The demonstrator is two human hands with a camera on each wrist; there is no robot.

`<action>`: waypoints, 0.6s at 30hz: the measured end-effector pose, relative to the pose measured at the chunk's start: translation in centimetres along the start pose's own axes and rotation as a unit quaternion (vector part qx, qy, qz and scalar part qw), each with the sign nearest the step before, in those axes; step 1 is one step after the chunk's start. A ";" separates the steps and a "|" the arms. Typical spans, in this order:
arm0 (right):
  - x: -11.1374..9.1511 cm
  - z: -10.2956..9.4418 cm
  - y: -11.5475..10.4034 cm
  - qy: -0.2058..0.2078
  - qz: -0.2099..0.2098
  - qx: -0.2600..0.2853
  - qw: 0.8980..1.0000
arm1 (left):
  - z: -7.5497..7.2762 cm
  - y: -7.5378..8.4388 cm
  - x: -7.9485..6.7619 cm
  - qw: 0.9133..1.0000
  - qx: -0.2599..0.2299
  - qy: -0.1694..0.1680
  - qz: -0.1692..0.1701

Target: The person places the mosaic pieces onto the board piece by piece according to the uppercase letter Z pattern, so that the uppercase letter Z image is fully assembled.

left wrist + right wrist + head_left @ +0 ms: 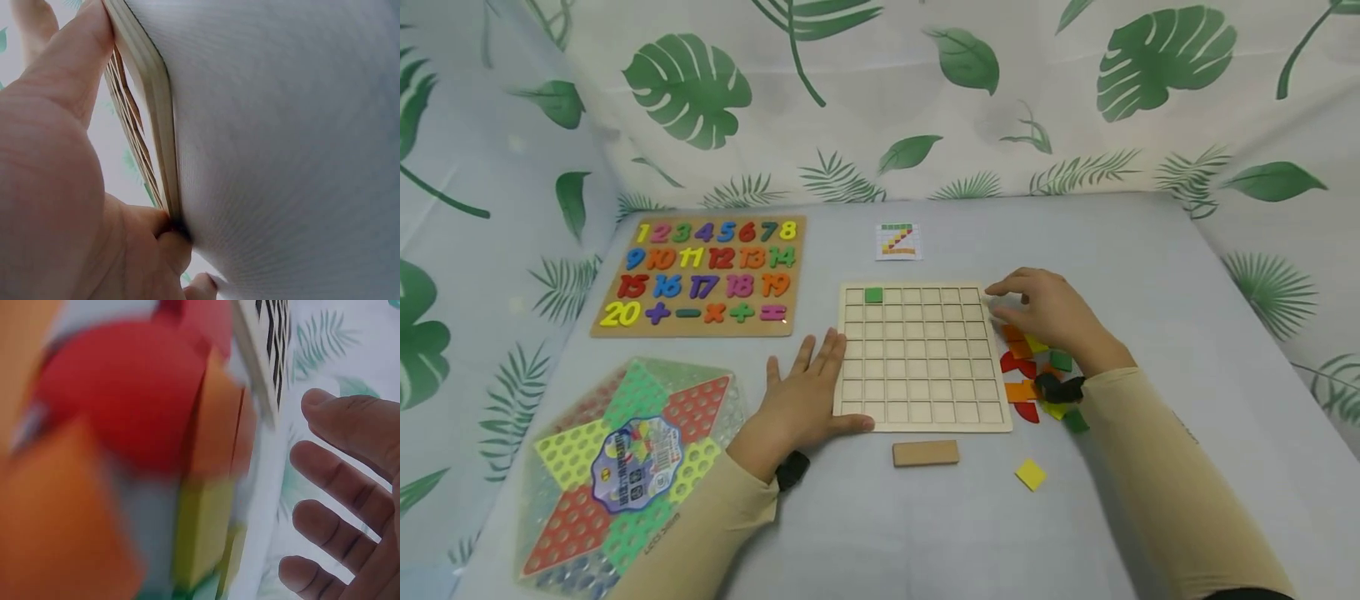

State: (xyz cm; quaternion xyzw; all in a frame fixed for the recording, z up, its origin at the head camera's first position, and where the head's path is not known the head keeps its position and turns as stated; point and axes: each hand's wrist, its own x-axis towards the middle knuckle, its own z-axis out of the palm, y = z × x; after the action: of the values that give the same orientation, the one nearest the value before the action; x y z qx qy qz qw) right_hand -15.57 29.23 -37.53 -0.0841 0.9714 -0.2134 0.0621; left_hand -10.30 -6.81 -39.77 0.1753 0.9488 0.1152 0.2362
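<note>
A square wooden grid board (927, 358) lies in the middle, with one green square tile (874, 295) in its top row. My left hand (801, 400) rests along the board's left edge, fingers spread and thumb on the lower left corner. In the left wrist view, the fingers touch the board's side (159, 125). My right hand (1048, 312) hovers by the board's upper right edge, fingers slightly bent, holding nothing. Below it lies a pile of colored tiles, with orange squares (1017, 392), red quarter-round pieces (1026, 412) and green squares (1076, 421). The right wrist view shows empty fingers (319, 522).
A pattern card (898, 242) with a colored Z lies behind the board. A number puzzle (700, 277) is at back left, a packaged Chinese checkers board (632, 475) at front left. A wooden strip (926, 453) and a yellow tile (1031, 474) lie in front.
</note>
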 end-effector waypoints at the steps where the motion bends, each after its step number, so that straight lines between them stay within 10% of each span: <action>1: -0.4 -0.1 0.4 0.001 0.001 -0.003 1.000 | 0.0 0.0 0.0 1.000 -0.001 0.000 0.000; 18: -5.0 -1.8 6.9 -0.003 0.036 -0.039 0.999 | 0.1 -0.1 0.1 1.000 0.001 -0.001 0.001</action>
State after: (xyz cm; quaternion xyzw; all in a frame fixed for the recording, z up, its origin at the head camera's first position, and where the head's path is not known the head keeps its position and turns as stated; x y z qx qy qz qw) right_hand -11.91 37.06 -38.42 -0.0522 0.9811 -0.1726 0.0695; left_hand -10.29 -6.83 -39.94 0.1765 0.9485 0.1143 0.2370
